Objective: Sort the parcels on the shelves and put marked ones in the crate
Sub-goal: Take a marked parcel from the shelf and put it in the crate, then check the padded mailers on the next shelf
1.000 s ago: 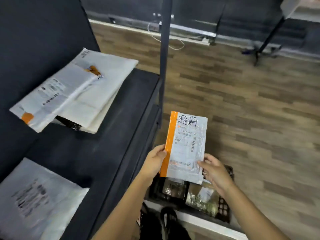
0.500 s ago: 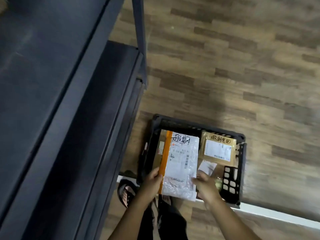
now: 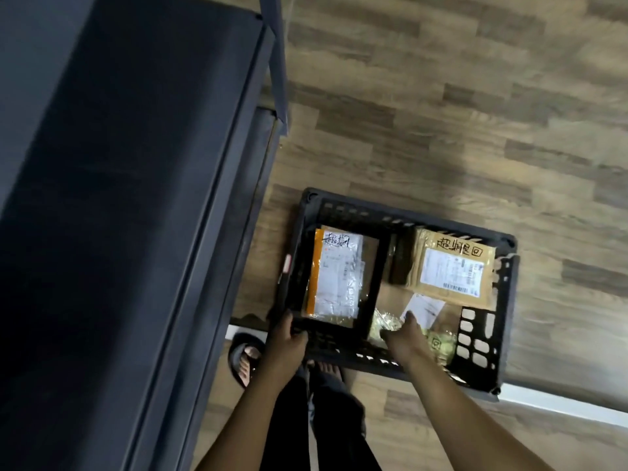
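Observation:
A black plastic crate (image 3: 509, 300) stands on the wood floor in front of my feet. The white parcel with an orange strip and black handwriting (image 3: 334, 273) lies flat in the crate's left half. A brown padded parcel with handwriting and a white label (image 3: 448, 266) lies in the right half. My left hand (image 3: 288, 341) hovers at the crate's near left corner, just below the white parcel, fingers loosely curled and holding nothing. My right hand (image 3: 404, 334) hangs relaxed over greenish packets (image 3: 384, 324) inside the crate, also holding nothing.
A dark shelving unit (image 3: 136, 198) fills the left side, its corner post (image 3: 277, 62) rising beside the crate. My sandalled foot (image 3: 244, 360) stands next to the shelf's base. A white strip (image 3: 560, 404) runs along the floor at the crate's near edge.
My view dropped from the shelf to the crate. Both hands lowered the marked white parcel into the crate's left half and let go of it.

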A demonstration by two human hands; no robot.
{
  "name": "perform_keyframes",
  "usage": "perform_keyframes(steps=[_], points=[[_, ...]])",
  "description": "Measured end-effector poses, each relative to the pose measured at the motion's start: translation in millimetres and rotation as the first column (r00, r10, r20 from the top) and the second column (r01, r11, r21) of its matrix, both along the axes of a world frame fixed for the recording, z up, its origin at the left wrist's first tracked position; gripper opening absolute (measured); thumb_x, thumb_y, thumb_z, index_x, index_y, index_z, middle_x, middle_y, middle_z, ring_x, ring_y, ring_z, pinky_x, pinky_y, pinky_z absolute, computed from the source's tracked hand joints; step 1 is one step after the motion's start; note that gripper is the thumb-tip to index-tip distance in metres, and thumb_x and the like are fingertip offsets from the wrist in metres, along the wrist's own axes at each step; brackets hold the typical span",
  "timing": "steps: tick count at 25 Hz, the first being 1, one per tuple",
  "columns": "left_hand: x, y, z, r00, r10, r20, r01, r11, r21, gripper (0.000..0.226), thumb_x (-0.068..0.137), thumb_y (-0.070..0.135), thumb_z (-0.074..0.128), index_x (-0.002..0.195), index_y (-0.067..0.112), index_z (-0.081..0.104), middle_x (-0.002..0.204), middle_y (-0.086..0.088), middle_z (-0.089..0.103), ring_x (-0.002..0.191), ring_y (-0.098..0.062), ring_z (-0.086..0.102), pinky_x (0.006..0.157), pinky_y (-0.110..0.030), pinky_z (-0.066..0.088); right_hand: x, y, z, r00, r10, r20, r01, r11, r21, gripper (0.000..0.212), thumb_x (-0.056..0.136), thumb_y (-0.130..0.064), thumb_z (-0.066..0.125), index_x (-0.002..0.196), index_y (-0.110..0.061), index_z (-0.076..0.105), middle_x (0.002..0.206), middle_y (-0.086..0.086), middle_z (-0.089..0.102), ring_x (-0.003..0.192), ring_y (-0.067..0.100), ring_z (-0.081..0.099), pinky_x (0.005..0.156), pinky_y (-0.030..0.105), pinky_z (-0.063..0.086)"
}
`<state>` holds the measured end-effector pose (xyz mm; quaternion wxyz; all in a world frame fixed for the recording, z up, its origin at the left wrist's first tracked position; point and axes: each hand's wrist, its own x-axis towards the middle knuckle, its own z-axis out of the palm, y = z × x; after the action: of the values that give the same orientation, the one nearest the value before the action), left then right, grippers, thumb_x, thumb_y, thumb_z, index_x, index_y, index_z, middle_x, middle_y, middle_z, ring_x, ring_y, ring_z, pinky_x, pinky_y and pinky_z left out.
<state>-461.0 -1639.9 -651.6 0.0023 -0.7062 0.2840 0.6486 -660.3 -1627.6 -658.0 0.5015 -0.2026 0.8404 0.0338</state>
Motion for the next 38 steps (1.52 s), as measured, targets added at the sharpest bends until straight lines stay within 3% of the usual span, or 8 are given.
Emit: perform_keyframes(steps=[3, 7, 12, 16, 25, 32, 34, 38], points=[[16, 11, 17, 1.0, 0.019, 0.006, -0.019, 0.996, 0.09, 0.053, 0.099, 0.014, 0.04, 0.149, 0.016, 0.023, 0.145, -0.01, 0.039, 0.098, -0.017, 0.055, 0.082, -0.03, 0.041, 6, 15, 18, 0.999, 0.039, 0.017, -0.04, 0.998, 0.049, 0.071, 0.087, -0.011, 0.055, 0.148, -0.006, 0.02, 0.147, 0.018, 0.037, 0.132, 0.033, 0.039, 0.099, 0.031, 0.037], [19, -9, 45, 0.999, 0.013, 0.032, -0.014, 0.999, 0.029, 0.055, 0.099, 0.026, 0.04, 0.15, 0.019, 0.019, 0.157, -0.005, 0.022, 0.141, -0.026, 0.028, 0.109, -0.034, 0.031, 22, 2, 49, 0.994, 0.098, 0.048, -0.095, 0.994, -0.049, 0.065, 0.09, -0.012, 0.049, 0.148, -0.011, 0.021, 0.15, 0.014, 0.035, 0.119, 0.031, 0.051, 0.086, 0.029, 0.043], [12, -47, 137, 0.995, -0.031, 0.091, 0.046, 0.984, -0.172, 0.057, 0.098, 0.032, 0.04, 0.15, 0.021, 0.019, 0.157, -0.003, 0.02, 0.143, -0.023, 0.025, 0.114, -0.035, 0.026, 62, -50, 124, 0.976, 0.204, 0.081, -0.18, 0.954, -0.241, 0.062, 0.092, -0.013, 0.047, 0.149, -0.014, 0.021, 0.149, 0.012, 0.036, 0.078, 0.016, 0.06, 0.062, 0.012, 0.045], [27, -86, 239, 0.999, -0.026, 0.045, 0.038, 0.957, -0.287, 0.058, 0.098, 0.033, 0.039, 0.15, 0.022, 0.016, 0.159, 0.003, 0.013, 0.146, -0.015, 0.016, 0.119, -0.031, 0.017, 91, -108, 221, 0.955, 0.276, 0.109, -0.215, 0.896, -0.388, 0.052, 0.094, -0.013, 0.047, 0.143, -0.005, 0.032, 0.146, 0.015, 0.04, 0.127, 0.028, 0.046, 0.098, 0.029, 0.038], [143, -131, 455, 0.986, 0.164, -0.004, -0.118, 0.692, -0.712, 0.052, 0.1, 0.023, 0.041, 0.148, 0.022, 0.022, 0.153, 0.01, 0.023, 0.143, -0.007, 0.021, 0.113, -0.019, 0.015, 209, -199, 419, 0.918, 0.377, 0.125, -0.159, 0.636, -0.755, 0.051, 0.096, -0.022, 0.048, 0.144, -0.015, 0.031, 0.145, -0.002, 0.038, 0.132, 0.025, 0.041, 0.103, 0.033, 0.037], [226, -74, 482, 0.963, 0.237, -0.127, -0.268, 0.855, -0.443, 0.01, 0.093, 0.023, 0.048, 0.088, 0.019, 0.056, 0.085, 0.003, 0.065, 0.062, -0.008, 0.063, 0.063, -0.02, 0.045, 298, -212, 516, 0.91, 0.414, 0.02, -0.107, 0.283, -0.953, 0.049, 0.092, -0.016, 0.053, 0.138, -0.011, 0.037, 0.141, 0.007, 0.032, 0.129, 0.024, 0.038, 0.102, 0.032, 0.035], [268, -60, 484, 0.812, 0.552, -0.19, -0.582, 0.744, -0.328, 0.021, 0.097, 0.02, 0.045, 0.097, 0.005, 0.061, 0.082, -0.008, 0.068, 0.063, -0.02, 0.064, 0.067, -0.026, 0.047, 314, -223, 527, 0.854, 0.52, -0.008, -0.183, 0.286, -0.941, 0.048, 0.091, -0.015, 0.055, 0.136, -0.009, 0.04, 0.139, 0.01, 0.036, 0.129, 0.027, 0.039, 0.106, 0.034, 0.034], [338, -72, 510, 0.265, 0.811, -0.522, -0.956, 0.15, -0.252, 0.036, 0.099, 0.033, 0.041, 0.122, 0.006, 0.048, 0.115, -0.016, 0.058, 0.101, -0.03, 0.054, 0.1, -0.042, 0.039, 339, -240, 530, 0.744, 0.668, 0.003, -0.34, 0.381, -0.86, 0.053, 0.091, -0.016, 0.052, 0.141, -0.008, 0.036, 0.135, 0.017, 0.046, 0.123, 0.033, 0.048, 0.099, 0.03, 0.039]])
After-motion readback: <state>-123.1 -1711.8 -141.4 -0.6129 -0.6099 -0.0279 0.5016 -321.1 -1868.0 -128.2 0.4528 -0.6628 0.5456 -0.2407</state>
